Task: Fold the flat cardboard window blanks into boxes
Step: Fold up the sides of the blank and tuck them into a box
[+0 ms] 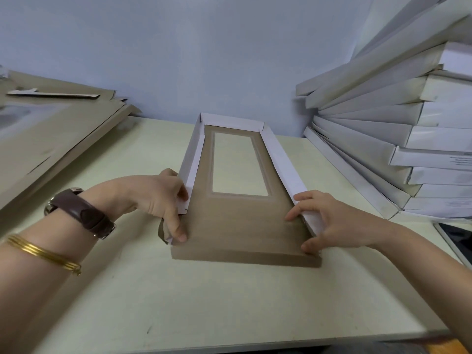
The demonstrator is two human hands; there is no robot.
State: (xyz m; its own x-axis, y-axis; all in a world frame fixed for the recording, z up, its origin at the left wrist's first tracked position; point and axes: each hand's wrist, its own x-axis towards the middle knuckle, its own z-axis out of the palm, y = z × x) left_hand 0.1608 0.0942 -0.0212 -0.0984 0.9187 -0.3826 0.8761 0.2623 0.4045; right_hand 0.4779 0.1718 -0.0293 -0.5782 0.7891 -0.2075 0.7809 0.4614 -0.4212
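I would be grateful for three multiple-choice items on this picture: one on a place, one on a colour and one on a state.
1. Where does the stack of folded white boxes stand?
A. on the right side of the table
B. on its left side
C. at its near edge

2. What colour is the watch strap on the person's left arm?
A. gold
B. brown
C. blue

3. How does the near end flap of the window blank lie?
A. folded upright
B. torn off
C. down on the table

Key:
1 A: the stack leans at the right edge of the view.
2 B: the strap is dark brown leather.
3 C: both long walls and the far wall stand, but the near flap is not yet raised.
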